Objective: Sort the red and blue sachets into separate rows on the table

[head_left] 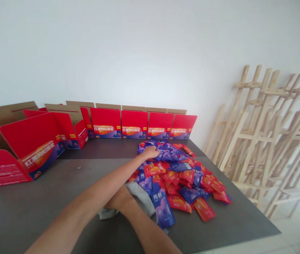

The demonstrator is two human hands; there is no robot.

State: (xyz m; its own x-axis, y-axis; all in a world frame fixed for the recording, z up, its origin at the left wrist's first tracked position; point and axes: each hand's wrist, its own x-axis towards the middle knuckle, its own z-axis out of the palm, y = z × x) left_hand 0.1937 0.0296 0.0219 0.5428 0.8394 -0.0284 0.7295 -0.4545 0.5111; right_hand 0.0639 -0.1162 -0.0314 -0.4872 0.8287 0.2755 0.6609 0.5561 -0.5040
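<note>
A heap of red and purple sachets point(184, 176) lies on the dark grey table point(60, 204). My left hand point(150, 152) reaches across to the far side of the heap, its fingers curled down into the purple sachets there. My right hand point(118, 200) lies near the heap's front left edge, on a grey cloth point(141, 198). My left forearm crosses over it and hides its fingers. A large purple sachet point(163, 210) lies just to the right of the cloth.
Several open red cartons point(134, 124) stand in a row along the wall at the table's back, with more at the left point(30, 148). Wooden easels point(271, 134) lean against the wall to the right, past the table's edge.
</note>
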